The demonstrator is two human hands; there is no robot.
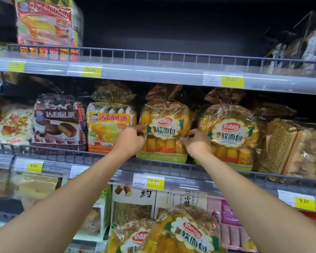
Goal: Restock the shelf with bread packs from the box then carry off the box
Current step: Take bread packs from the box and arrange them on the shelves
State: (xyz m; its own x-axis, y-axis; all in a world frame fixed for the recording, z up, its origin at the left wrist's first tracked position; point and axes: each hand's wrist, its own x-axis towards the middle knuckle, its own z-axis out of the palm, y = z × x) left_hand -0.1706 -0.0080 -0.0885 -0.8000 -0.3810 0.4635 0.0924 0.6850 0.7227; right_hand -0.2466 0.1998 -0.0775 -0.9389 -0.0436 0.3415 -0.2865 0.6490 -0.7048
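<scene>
Middle shelf first: wire front rail, price tags below it, a row of bagged goods standing upright and facing out. The bread pack I'm handling stands on that shelf behind the rail, between a yellow pie bag and a second identical pack. Label forward and tied top up, same as its neighbour, so my read is it's getting squared into the row for display.

More of the same packs sit at frame bottom, close to camera. Probably stock waiting in the box, but no box is visible, so I can't confirm.

Left hand is at the pack's left edge, thumb and forefinger pinching the wrap beside the label. Right hand is at the right edge, fingers curled, nipping the film in the gap to the neighbour pack. Hands are apart, one per side, both gripping film only. That's a light hold, sensible for soft bread.

Restock looks part-way done; carry-off not begun.
</scene>
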